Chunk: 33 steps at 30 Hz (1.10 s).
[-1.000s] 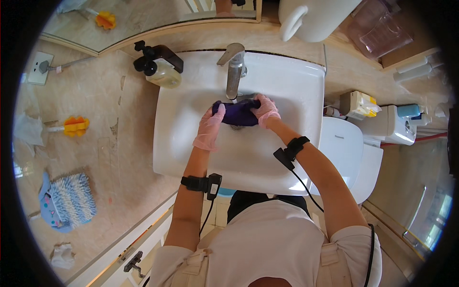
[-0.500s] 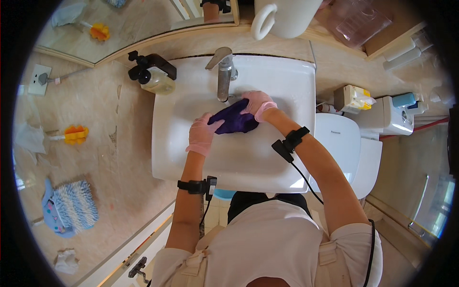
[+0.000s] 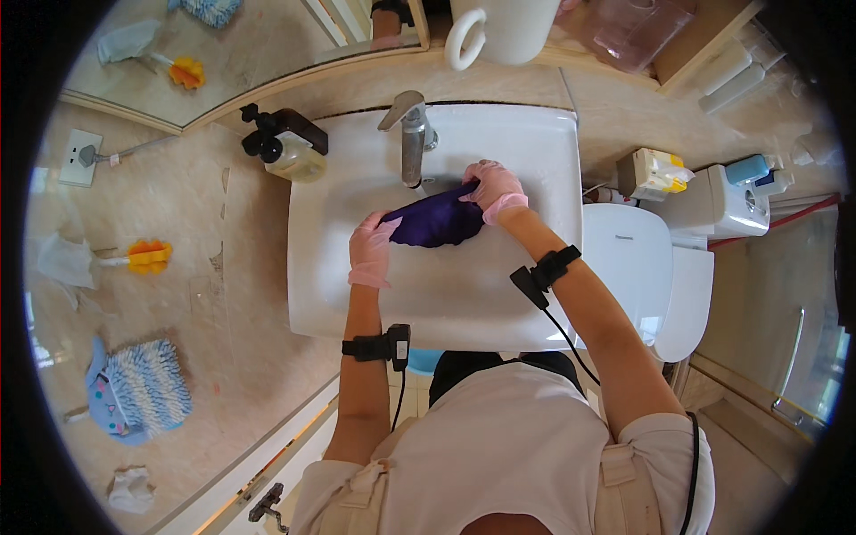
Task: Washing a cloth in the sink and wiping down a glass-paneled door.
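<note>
In the head view, a dark purple, soft fabric cloth (image 3: 437, 219) is stretched between the person's two hands, over the bowl of the white, rounded-rectangular sink (image 3: 321, 290) and just in front of the silver metal faucet (image 3: 412, 159). The left hand (image 3: 369, 251), in a thin translucent pink glove, pinches one end with its thumb on top; the right hand (image 3: 493, 191), gloved alike, is closed on the opposite upper corner. The middle sags, and its lower edge hangs free.

If the cloth is wet, which I cannot tell, the smooth gloves could let an end slip, most likely at the left, where the grip looks shallower. Pulling hard could tear the thin gloves. Lifting the cloth towards the spout could snag it there. The black band (image 3: 555, 265) on the right forearm trails a cable, which might catch on the sink's front rim.
</note>
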Tool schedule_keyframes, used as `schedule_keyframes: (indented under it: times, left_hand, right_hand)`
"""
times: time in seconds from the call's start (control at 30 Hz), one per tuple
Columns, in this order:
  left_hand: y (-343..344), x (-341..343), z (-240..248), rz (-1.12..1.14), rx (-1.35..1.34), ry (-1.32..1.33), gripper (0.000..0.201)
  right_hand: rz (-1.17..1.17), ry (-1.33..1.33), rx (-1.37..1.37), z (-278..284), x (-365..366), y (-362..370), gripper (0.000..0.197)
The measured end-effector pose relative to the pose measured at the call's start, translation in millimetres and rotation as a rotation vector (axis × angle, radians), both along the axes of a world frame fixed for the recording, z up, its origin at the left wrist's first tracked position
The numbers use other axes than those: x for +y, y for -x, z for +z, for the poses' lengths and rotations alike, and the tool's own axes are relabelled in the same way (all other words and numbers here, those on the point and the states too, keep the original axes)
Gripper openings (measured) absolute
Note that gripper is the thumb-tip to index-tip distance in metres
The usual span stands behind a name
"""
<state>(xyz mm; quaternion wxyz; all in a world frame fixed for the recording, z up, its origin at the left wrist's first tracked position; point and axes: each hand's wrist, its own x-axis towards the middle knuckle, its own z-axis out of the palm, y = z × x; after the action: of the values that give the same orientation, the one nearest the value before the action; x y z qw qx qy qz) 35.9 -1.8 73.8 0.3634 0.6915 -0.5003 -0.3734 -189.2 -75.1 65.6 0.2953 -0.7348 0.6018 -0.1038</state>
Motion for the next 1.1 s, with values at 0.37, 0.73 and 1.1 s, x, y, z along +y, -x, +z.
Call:
schedule_keyframes:
  times: [0.37, 0.73, 1.1]
  left_hand:
    - [-21, -18, -43, 0.195, 0.227, -0.194, 0.027]
    - [8, -23, -4, -0.199, 0.155, 0.129, 0.030]
    - [35, -29, -23, -0.009, 0.321, -0.093, 0.026]
  right_hand:
    - [-0.243, -0.131, -0.334, -17, -11, 5, 0.019]
    - [0.009, -0.036, -0.676, 15, 18, -21, 0.017]
    - [-0.605, -0.266, -0.475, -16, 25, -51, 0.042]
